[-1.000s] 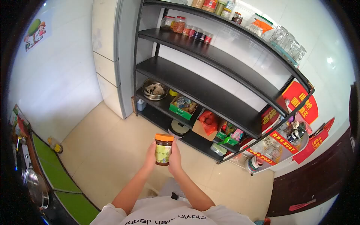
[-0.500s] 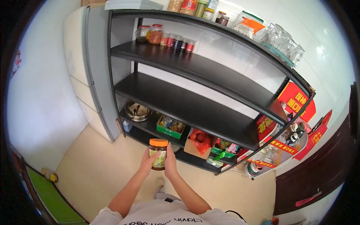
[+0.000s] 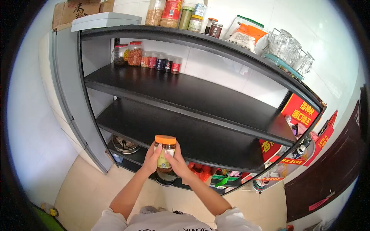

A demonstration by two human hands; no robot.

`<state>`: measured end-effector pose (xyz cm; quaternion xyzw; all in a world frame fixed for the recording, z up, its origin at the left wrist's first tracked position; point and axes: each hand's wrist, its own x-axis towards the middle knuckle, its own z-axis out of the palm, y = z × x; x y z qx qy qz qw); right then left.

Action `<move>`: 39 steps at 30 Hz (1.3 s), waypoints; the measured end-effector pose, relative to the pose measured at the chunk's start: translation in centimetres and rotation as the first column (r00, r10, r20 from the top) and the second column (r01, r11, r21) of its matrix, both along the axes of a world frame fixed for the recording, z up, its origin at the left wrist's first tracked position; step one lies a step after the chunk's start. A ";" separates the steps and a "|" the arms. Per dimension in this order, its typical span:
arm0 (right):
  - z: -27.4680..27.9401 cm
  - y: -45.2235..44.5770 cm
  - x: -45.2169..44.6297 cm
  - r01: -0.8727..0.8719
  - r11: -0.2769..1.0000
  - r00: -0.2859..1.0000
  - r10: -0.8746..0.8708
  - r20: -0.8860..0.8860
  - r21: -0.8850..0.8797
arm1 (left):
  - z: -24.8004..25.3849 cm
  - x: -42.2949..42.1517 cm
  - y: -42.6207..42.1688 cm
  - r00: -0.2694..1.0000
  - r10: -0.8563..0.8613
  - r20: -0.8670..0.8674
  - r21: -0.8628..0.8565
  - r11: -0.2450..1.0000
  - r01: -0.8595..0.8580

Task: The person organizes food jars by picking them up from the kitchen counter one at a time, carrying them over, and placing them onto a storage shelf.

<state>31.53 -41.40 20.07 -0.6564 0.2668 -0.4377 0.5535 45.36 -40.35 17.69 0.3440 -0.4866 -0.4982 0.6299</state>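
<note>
A jar (image 3: pixel 165 150) with an orange lid, dark contents and a pale green label is held upright in front of my body. My left hand (image 3: pixel 151 159) is wrapped round its left side, and my right hand (image 3: pixel 178 161) grips the right side, with both thumbs on the near face. Behind the jar stands a black shelf rack (image 3: pixel 192 82); the jar overlaps the edge of its middle board. On the upper board at the left are two red-lidded jars (image 3: pixel 135 54) and a row of several small spice bottles (image 3: pixel 159 62).
Jars, bags and a glass rack (image 3: pixel 287 50) stand on the top board. Low down are a metal bowl (image 3: pixel 125 145) and a red bag (image 3: pixel 200 172). A refrigerator (image 3: pixel 63 92) is left, a red display stand (image 3: pixel 300 111) and dark door (image 3: pixel 323 154) right.
The rack appears larger and nearer. The jar, still in both hands, has risen slightly in view and now overlaps the middle board. My right thumb has moved across the label.
</note>
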 end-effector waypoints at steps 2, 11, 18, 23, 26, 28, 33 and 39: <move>1.2 -2.3 0.2 -0.035 0.995 0.999 0.032 -0.035 -0.092 | 2.0 0.7 -1.9 1.000 0.004 0.027 0.004 1.000 -0.004; 10.9 -9.8 1.4 0.105 0.863 0.977 -0.183 -0.113 -0.494 | 11.7 2.7 -11.3 0.942 0.151 0.299 -0.354 0.934 -0.038; 15.2 -19.5 2.4 0.141 0.850 0.967 -0.229 -0.115 -0.508 | 16.4 5.6 -21.4 0.732 0.185 0.656 -0.301 0.953 0.029; 13.7 -26.2 2.9 0.122 0.835 0.956 -0.243 -0.162 -0.536 | 16.7 7.4 -27.0 0.673 0.065 0.737 -0.264 0.944 0.198; 12.9 -29.6 2.1 0.046 0.839 0.945 -0.213 -0.250 -0.543 | 15.0 7.7 -30.7 0.675 0.110 0.730 -0.367 0.896 0.251; 13.2 -31.5 1.4 0.024 0.839 0.921 -0.230 -0.315 -0.543 | 14.5 7.6 -33.0 0.712 0.121 0.692 -0.442 0.851 0.284; 13.1 -35.8 0.9 0.137 0.812 0.802 -0.427 -0.418 -0.567 | 16.3 8.4 -39.0 0.315 0.203 0.927 -0.306 0.896 0.321; 13.0 -40.0 1.0 0.234 0.727 0.433 -0.672 -0.600 -0.645 | 18.6 7.9 -42.9 -0.145 0.210 0.967 -0.169 0.953 0.250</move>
